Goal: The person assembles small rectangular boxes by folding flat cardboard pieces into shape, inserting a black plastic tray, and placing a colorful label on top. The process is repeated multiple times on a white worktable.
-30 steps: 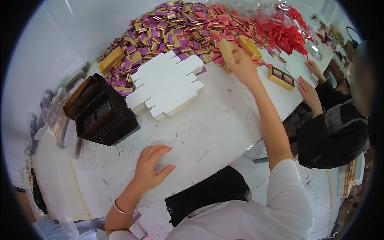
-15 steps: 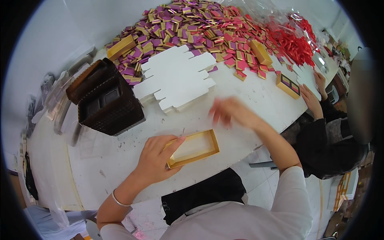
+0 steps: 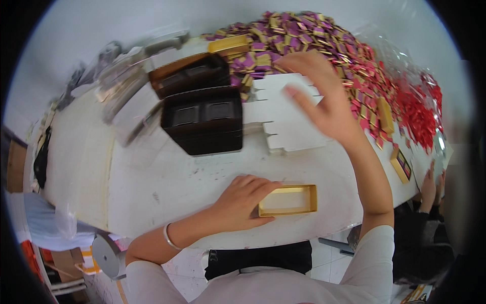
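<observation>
My left hand (image 3: 243,198) grips the left end of a shallow gold box (image 3: 291,211), which lies open side up on the table near me. The box looks bare inside. My right hand (image 3: 326,96) is raised over a stack of white die-cut card sheets (image 3: 291,134), slightly blurred. Its thumb stands apart from the curved fingers, and I see nothing held. The fingertips come near a large pile of small purple, pink and gold squares (image 3: 304,30). Left of the card lie stacked dark brown plastic trays (image 3: 210,139), with more trays (image 3: 190,76) tilted behind them.
Another gold box (image 3: 230,44) sits behind the trays, and one more (image 3: 386,115) stands by the pile. At right are red ribbons (image 3: 420,114), a filled gold box (image 3: 401,165) and a co-worker's hands (image 3: 429,187). Clear plastic packs (image 3: 124,76) lie at far left.
My right hand has moved away from me, from beside the card stack to above it. My left hand still holds the gold box. The whole view has swung leftward.
</observation>
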Action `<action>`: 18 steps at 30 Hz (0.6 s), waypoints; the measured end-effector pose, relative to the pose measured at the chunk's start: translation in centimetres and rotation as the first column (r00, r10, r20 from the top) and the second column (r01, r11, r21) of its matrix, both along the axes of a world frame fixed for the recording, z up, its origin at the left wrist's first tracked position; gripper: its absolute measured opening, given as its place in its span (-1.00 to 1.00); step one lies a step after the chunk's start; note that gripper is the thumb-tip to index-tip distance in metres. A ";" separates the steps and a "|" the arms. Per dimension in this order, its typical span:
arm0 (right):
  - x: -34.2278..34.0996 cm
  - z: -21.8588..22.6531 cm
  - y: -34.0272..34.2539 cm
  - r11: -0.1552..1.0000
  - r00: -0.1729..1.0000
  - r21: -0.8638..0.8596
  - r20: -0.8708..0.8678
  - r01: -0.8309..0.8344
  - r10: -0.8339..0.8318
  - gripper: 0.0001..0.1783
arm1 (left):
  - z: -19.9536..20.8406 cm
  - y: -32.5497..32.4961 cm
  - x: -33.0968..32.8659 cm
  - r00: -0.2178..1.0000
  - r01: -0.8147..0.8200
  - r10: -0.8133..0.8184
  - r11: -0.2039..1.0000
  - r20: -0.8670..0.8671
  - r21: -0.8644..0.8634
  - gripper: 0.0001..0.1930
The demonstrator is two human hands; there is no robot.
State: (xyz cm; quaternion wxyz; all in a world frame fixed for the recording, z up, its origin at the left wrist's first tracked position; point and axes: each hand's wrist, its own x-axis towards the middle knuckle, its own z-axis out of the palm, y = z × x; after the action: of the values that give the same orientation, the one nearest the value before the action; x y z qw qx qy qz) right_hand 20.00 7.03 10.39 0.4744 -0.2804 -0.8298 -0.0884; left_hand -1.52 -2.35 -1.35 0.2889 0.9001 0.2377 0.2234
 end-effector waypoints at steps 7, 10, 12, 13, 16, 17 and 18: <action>-7.0 0.6 -1.9 0.994 0.854 -0.093 0.520 0.064 -0.006 -0.85 | -0.4 -0.1 -0.4 0.998 -0.050 0.049 0.999 0.040 0.018 -0.29; -7.0 1.1 -2.1 0.987 0.909 -0.134 0.417 0.087 -0.024 -0.84 | -0.5 0.0 -0.2 0.998 -0.059 0.058 0.997 0.025 0.045 -0.27; -6.6 1.9 -2.2 0.984 0.946 -0.176 0.322 0.029 0.030 -0.83 | -0.3 0.1 -0.3 0.998 -0.070 0.070 0.995 0.001 0.064 -0.25; -6.1 2.2 -2.4 0.983 0.962 -0.180 0.261 -0.034 0.081 -0.80 | 0.1 0.0 -0.3 0.997 -0.075 0.076 0.995 -0.008 0.072 -0.25; -3.5 3.2 -4.2 0.880 0.964 -0.400 -0.038 -0.256 0.263 -0.68 | 0.9 -0.1 -0.7 0.989 -0.128 0.130 0.991 -0.072 0.036 -0.24; -1.6 3.3 -5.3 0.725 0.932 -0.585 -0.240 -0.362 0.272 -0.64 | 0.8 -0.1 -0.4 0.988 -0.130 0.130 0.992 -0.084 0.012 -0.24; 0.4 3.0 -6.5 0.529 0.876 -0.702 -0.427 -0.477 0.223 -0.59 | 0.5 -0.2 -0.3 0.991 -0.129 0.127 0.991 -0.043 -0.036 -0.23</action>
State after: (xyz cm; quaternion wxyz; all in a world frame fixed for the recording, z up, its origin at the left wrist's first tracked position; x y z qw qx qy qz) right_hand 20.35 0.51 13.44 0.4230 -0.2952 -0.7433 0.4260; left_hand -1.82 -2.53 -0.85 0.2867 0.8815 0.3049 0.2186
